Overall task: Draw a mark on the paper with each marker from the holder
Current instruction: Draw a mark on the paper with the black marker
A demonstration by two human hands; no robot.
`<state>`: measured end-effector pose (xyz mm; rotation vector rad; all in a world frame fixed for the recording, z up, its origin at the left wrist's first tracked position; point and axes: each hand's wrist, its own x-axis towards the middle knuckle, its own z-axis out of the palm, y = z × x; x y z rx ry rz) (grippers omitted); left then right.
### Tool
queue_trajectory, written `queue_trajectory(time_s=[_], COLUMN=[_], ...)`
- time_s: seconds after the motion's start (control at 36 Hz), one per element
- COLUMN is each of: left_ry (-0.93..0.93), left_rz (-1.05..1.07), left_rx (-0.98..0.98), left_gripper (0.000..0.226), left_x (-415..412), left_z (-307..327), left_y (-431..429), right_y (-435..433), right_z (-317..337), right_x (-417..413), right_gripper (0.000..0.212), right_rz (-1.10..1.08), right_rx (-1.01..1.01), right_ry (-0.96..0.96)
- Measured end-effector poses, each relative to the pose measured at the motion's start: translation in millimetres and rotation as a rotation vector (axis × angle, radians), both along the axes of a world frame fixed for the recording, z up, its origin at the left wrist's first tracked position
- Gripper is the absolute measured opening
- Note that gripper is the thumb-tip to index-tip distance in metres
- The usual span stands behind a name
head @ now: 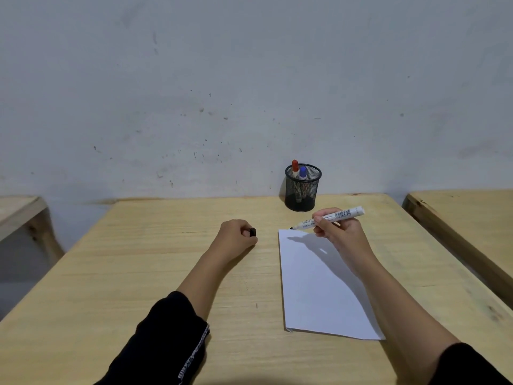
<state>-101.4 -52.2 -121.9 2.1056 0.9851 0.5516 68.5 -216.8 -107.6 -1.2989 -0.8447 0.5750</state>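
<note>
A white sheet of paper (pixel 319 284) lies on the wooden table (pixel 138 259), right of centre. My right hand (pixel 337 229) grips an uncapped white marker (pixel 330 217) with a black tip. The tip hovers at the paper's far left corner. My left hand (pixel 237 236) rests on the table to the left of the paper, closed around the black cap (pixel 252 232). A black mesh holder (pixel 302 188) stands at the back edge of the table, against the wall. In it stand a red-capped marker (pixel 295 166) and a blue-capped marker (pixel 302 172).
A second wooden table (pixel 466 218) stands to the right, across a narrow gap. Another wooden surface (pixel 19 212) sits to the left. A grey wall rises right behind the holder.
</note>
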Motion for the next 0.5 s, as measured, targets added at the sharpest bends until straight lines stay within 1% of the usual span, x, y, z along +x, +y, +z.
queue_trajectory(time_s=[0.11,0.17,0.22,0.25,0.28,0.33,0.42,0.5], left_ry=[0.006,0.0,-0.064,-0.11,-0.142,-0.143,-0.034,0.09], left_rz=[0.038,0.085,0.132,0.124,0.085,-0.059,-0.262,-0.4], left_rx=[0.011,0.089,0.184,0.226,0.257,0.268,0.244,0.287], left_gripper=[0.024,0.035,0.037,0.036,0.033,0.03,0.033,0.041], left_x=[0,0,-2,-3,-5,-7,-9,-10], left_z=[0,3,9,11,13,14,7,-2], left_y=[0,-3,-11,-17,-23,-37,-53,-57], right_y=[-1,-1,-2,-2,-3,-3,-3,-4], right_z=[2,5,6,7,8,8,8,8], right_x=[1,1,2,2,2,3,3,2], right_gripper=[0.009,0.01,0.012,0.013,0.014,0.015,0.015,0.016], right_rz=[-0.017,-0.034,-0.047,-0.059,-0.072,-0.095,-0.117,-0.129], right_rx=[0.041,0.079,0.127,0.145,0.159,0.172,0.185,0.201], right_ry=[0.072,0.128,0.196,0.228,0.252,0.284,0.317,0.334])
